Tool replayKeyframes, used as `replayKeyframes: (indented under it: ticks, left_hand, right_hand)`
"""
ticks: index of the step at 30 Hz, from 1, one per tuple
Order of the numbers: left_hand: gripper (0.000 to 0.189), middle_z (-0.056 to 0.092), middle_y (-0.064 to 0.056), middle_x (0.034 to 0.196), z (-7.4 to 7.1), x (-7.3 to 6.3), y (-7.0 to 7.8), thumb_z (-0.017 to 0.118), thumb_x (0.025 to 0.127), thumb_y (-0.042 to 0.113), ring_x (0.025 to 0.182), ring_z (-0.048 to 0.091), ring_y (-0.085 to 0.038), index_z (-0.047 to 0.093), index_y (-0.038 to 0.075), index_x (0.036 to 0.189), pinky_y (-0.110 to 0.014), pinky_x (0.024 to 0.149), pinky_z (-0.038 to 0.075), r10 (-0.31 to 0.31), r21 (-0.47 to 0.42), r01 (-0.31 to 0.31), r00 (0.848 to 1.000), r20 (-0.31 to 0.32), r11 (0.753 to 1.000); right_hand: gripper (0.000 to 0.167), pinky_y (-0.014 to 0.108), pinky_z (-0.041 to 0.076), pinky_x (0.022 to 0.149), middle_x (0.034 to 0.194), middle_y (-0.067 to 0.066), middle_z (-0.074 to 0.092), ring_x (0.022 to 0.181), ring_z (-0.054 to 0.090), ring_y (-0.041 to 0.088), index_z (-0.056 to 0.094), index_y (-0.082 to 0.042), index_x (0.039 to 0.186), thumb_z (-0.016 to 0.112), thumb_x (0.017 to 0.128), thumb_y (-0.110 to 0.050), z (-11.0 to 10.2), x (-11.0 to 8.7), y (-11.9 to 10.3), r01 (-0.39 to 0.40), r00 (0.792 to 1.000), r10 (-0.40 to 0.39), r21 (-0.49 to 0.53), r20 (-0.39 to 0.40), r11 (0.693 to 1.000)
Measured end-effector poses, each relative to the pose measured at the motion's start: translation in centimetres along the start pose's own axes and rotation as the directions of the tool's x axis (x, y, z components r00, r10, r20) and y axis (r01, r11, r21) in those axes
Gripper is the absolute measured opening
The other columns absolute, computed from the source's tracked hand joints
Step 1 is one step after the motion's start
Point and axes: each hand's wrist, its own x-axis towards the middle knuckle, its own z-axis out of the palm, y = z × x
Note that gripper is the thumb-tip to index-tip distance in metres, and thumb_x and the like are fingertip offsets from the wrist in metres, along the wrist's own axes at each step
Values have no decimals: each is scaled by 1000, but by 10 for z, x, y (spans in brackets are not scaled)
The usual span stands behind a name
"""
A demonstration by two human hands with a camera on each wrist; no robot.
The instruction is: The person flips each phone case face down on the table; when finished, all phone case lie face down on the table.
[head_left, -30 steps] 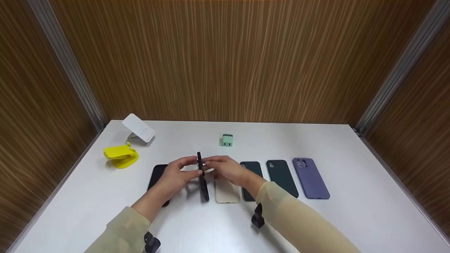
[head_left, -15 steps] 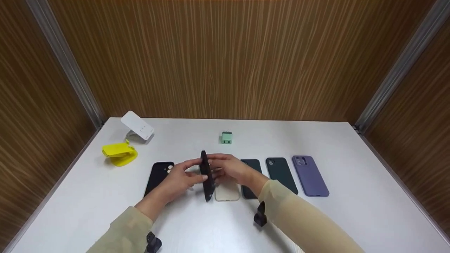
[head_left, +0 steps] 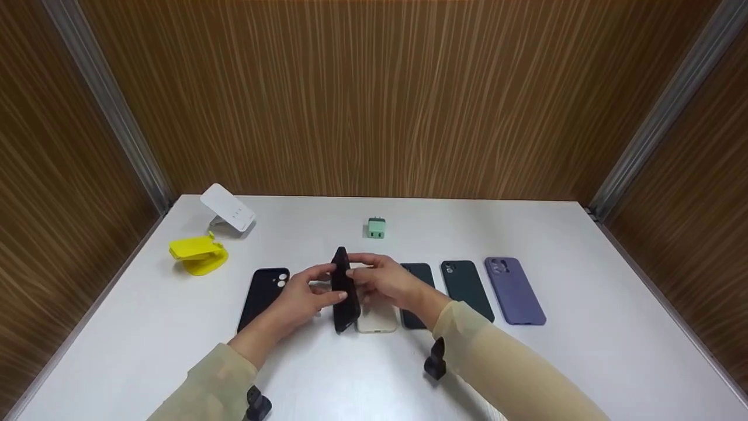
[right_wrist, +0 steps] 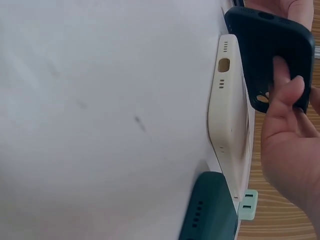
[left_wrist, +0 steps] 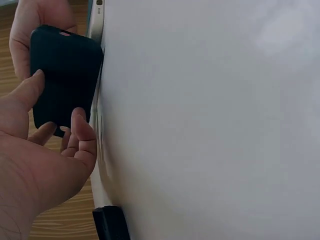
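Observation:
In the head view a dark phone case (head_left: 345, 295) stands steeply tilted on its long side between both hands, over the middle of the table. My left hand (head_left: 299, 301) holds it from the left, thumb near its lower part and fingers at the far end. From the right, my right hand (head_left: 391, 283) grips its far part. The right wrist view shows the hollow inside of the dark case (right_wrist: 272, 45), with a right-hand digit pressed into it. Seen from the left wrist, its smooth dark-green back (left_wrist: 65, 75) faces the camera. A cream phone case (head_left: 377, 318) lies just right of it.
A black phone case (head_left: 260, 295) with camera holes lies left of the hands. Two dark-green cases (head_left: 418, 275) (head_left: 467, 289) and a purple case (head_left: 517, 292) lie rightward. Behind are a mint charger plug (head_left: 376, 228), yellow stand (head_left: 198, 254) and white stand (head_left: 228, 207).
The held phone case has turned from nearly edge-on to show more of its face, and has shifted slightly right. The right thumb now shows on its face; both hands keep their hold.

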Motion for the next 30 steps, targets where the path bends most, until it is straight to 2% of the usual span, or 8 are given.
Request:
replayKeyframes:
  ticks: [4, 10, 13, 16, 19, 23, 26, 30]
  left_hand:
    - [63, 57, -19, 140, 0, 1, -2, 85, 92, 17, 111, 66, -27, 60, 12, 150, -34, 75, 54, -4, -7, 4, 999, -35, 1000]
    - [65, 58, -21, 142, -2, 0, -3, 86, 91, 17, 119, 65, -30, 59, 11, 150, -35, 77, 55, -34, -69, 29, 997, -66, 997]
    - [68, 63, -20, 138, -3, 0, -2, 86, 91, 16, 116, 65, -28, 56, 9, 152, -33, 74, 53, -55, -134, 47, 997, -59, 990]
    - [70, 67, -19, 135, -5, 0, 0, 85, 92, 15, 109, 67, -26, 52, 7, 154, -32, 70, 52, -59, -162, 50, 997, -53, 985]
    - [73, 68, -18, 133, -9, 0, 1, 84, 92, 16, 105, 69, -26, 50, 6, 156, -33, 70, 53, -54, -144, 43, 996, -74, 989]
    - [75, 66, -17, 130, -15, 0, 0, 85, 92, 16, 106, 70, -26, 48, 8, 157, -32, 76, 53, -54, -108, 40, 990, -132, 993]
    - [73, 64, -17, 126, -19, 0, -1, 84, 92, 14, 104, 71, -24, 51, 8, 156, -30, 79, 54, -52, -79, 38, 983, -177, 996]
    - [67, 66, -16, 121, -22, -1, 0, 84, 93, 13, 98, 69, -21, 56, 7, 153, -27, 75, 54, -31, -24, 26, 976, -217, 999]
  right_hand:
    - [43, 26, 46, 62, 114, 13, 76, 78, 64, 21, 63, -17, 147, 66, 104, -14, 2, -1, -1, 18, 999, -17, 20, -34, 1000]
    - [42, 26, 44, 60, 117, 13, 74, 69, 68, 17, 62, -17, 147, 65, 105, -14, 5, -2, -3, 43, 998, -41, 36, -49, 998]
    - [43, 26, 45, 60, 119, 12, 71, 68, 67, 16, 61, -17, 148, 65, 106, -15, 7, -2, -4, 48, 997, -45, 42, -59, 998]
    - [44, 25, 45, 59, 121, 12, 69, 67, 67, 15, 61, -17, 149, 65, 105, -15, 8, -2, -4, 48, 996, -44, 51, -72, 998]
    - [45, 24, 46, 58, 122, 12, 70, 67, 67, 14, 60, -16, 150, 65, 105, -15, 10, -2, -4, 52, 995, -47, 60, -84, 997]
    - [47, 24, 49, 59, 119, 12, 72, 68, 66, 14, 59, -15, 151, 65, 104, -13, 13, -2, -4, 58, 994, -53, 42, -99, 997]
    - [48, 25, 50, 60, 114, 10, 72, 69, 66, 15, 59, -14, 151, 65, 104, -12, 15, -1, -3, 55, 991, -54, 6, -119, 998]
    - [50, 26, 52, 59, 110, 9, 74, 70, 70, 16, 57, -11, 152, 67, 102, -10, 17, 0, -2, 49, 987, -53, -30, -152, 998]
